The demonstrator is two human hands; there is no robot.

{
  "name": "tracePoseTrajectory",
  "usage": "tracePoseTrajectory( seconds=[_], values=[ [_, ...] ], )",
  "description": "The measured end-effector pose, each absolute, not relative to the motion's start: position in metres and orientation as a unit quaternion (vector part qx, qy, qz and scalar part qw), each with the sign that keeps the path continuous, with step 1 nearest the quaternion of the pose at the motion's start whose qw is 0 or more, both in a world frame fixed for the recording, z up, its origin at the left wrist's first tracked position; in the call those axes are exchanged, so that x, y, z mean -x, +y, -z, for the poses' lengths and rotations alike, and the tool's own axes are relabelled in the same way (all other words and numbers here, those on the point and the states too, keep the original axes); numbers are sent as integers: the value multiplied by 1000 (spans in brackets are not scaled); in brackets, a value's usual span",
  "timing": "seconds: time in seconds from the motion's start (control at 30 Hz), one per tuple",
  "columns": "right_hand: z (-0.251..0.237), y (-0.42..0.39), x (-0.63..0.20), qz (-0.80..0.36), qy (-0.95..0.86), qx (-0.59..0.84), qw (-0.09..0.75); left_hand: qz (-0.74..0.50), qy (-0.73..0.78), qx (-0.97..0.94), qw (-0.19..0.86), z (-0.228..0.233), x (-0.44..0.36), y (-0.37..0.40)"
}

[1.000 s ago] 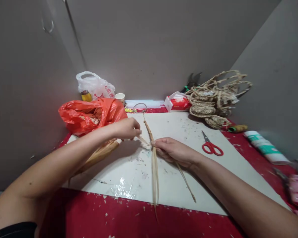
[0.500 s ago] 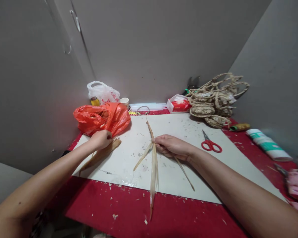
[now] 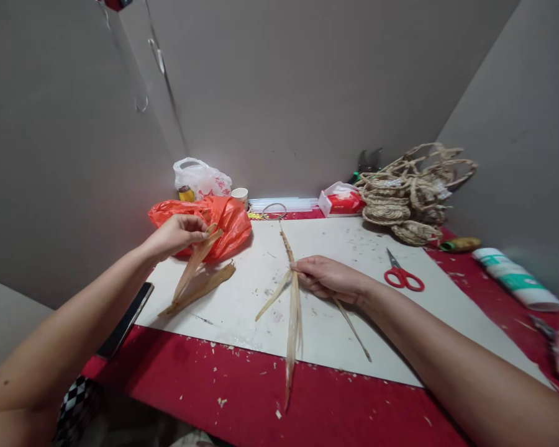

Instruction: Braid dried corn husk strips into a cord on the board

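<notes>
My left hand [image 3: 181, 234] pinches the upper end of a tan strip of dried husk [image 3: 194, 261], in front of the red plastic bag [image 3: 233, 226]. The strip's lower tip hangs down over a second, browner husk piece [image 3: 209, 283] lying on the white board [image 3: 256, 248]. My right hand [image 3: 328, 277] is closed on a husk braid [image 3: 287, 244] at the point where its loose strands [image 3: 292, 335] spread out. One strand drops past the board's front edge, and a thin one comes out below the hand. The braid's far end reaches toward a wire ring [image 3: 274, 212].
Red-handled scissors [image 3: 404, 279] lie on the board at right. Coiled rope [image 3: 400, 198] and a tissue box [image 3: 342, 202] stand behind. A wrapped roll [image 3: 517, 279] lies at far right, a dark phone [image 3: 125, 320] at left. Scraps dot the red cloth [image 3: 205, 385].
My left hand has lifted a strip of husk off the piece on the board. The right hand keeps its hold on the braid. The view has shifted slightly.
</notes>
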State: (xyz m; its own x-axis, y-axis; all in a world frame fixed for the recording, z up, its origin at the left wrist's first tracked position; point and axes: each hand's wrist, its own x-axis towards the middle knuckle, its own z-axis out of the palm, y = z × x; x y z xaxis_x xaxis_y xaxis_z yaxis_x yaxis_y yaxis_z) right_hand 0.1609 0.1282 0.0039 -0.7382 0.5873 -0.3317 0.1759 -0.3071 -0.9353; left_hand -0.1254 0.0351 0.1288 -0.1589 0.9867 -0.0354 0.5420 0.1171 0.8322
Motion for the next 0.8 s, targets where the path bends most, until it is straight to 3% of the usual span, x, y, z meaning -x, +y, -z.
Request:
tracePoseTrajectory(
  seconds=[0.17,0.3,0.37,0.47,0.5,0.63,0.8],
  values=[
    [-2,129,-161,-734,-574,337,135,-350,653,-587,326,-156,122,28],
    [1,130,-161,-732,-574,342,129,-189,676,-608,371,-135,126,19],
    [0,130,-161,-733,-575,340,126,-103,713,-627,296,-111,132,17],
    [-2,128,-161,-733,-578,337,125,-51,788,-610,64,-71,142,19],
    [-3,127,-161,-733,-578,337,125,-54,791,-606,60,-60,146,20],
    [-3,127,-161,-737,-577,330,122,-92,771,-619,119,-40,153,24],
    [-1,129,-161,-734,-582,327,120,-153,728,-614,263,-66,149,2]
  ],
)
